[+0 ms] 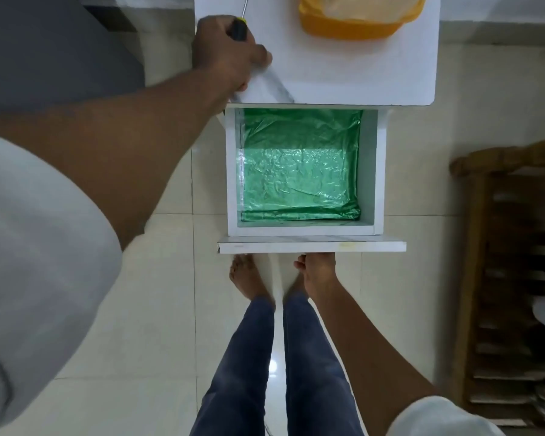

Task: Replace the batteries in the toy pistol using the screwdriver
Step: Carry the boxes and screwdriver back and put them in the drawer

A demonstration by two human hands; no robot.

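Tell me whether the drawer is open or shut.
Open. The drawer is pulled out from under the white tabletop, exposing its green plastic liner; the right hand is under its front panel.

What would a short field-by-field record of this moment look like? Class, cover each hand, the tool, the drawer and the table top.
left hand: grips the screwdriver and a blurred whitish object over the table top
screwdriver: black handle with yellow collar, metal shaft pointing away from the person
right hand: at the drawer front's lower edge, fingers hidden beneath it
drawer: pulled out, lined with green plastic sheet, nothing else visible inside
table top: white, holds a yellow container
toy pistol: cannot be identified
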